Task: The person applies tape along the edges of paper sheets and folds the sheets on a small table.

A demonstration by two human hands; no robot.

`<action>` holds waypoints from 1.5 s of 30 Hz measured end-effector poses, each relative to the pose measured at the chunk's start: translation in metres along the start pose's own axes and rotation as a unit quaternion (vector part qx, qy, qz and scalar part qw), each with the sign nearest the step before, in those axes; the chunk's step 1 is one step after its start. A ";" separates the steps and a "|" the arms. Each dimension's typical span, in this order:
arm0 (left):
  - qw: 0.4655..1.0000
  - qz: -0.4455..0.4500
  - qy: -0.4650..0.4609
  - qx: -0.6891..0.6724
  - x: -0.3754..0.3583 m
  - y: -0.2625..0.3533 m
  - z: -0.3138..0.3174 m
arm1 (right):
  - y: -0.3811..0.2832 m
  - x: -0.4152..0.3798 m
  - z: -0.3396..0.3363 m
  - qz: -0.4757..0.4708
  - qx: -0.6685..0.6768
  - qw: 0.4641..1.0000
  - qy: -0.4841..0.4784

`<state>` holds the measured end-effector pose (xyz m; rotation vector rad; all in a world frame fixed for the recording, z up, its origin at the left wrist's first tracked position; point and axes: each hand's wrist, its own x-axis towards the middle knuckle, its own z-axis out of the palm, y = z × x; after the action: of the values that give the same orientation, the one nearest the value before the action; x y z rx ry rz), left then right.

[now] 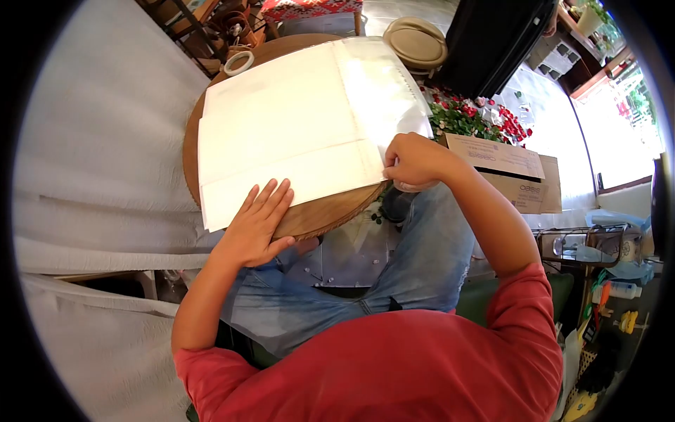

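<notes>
Large white paper sheets (281, 112) lie across a round wooden table (330, 211), with crease lines across them. A shiny clear plastic sheet (394, 88) covers or borders their right side. My left hand (259, 219) rests flat near the front left edge of the paper, fingers spread and holding nothing. At the front right corner, my right hand (415, 160) is closed, its fingertips at the edge of the sheets. Something pale and translucent (415, 186) shows just below that hand; its kind and what the fingers grip are hidden.
A white ring-shaped roll (239, 63) lies at the table's far left. Red and white flowers (485, 116) and a cardboard box (510, 169) are on the right. A beige round stool (415, 42) stands behind. A pale cloth (98, 141) hangs along the left.
</notes>
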<state>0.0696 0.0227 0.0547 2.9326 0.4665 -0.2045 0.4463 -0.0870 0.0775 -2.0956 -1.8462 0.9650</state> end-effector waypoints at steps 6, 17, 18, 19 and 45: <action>1.000 -0.031 0.003 0.005 -0.026 -0.003 -0.003 | -0.001 0.004 0.001 -0.010 0.001 1.000 -0.003; 0.997 -0.019 0.067 -0.025 -0.016 0.004 -0.008 | 0.009 0.008 0.006 -0.020 0.017 1.000 0.004; 0.991 0.010 0.122 -0.049 -0.009 0.008 -0.011 | 0.009 0.009 0.007 -0.019 0.012 1.000 0.009; 0.981 0.038 0.177 -0.075 -0.002 0.012 -0.013 | 0.008 0.008 0.008 -0.018 0.006 1.000 0.012; 0.926 -0.134 0.137 -0.326 0.150 0.067 0.002 | -0.030 -0.015 0.012 0.061 -0.133 0.988 0.058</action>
<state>0.2325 0.0037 0.0382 2.2381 0.7965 0.2852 0.4151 -0.0979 0.0892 -2.3867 -1.8960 0.6336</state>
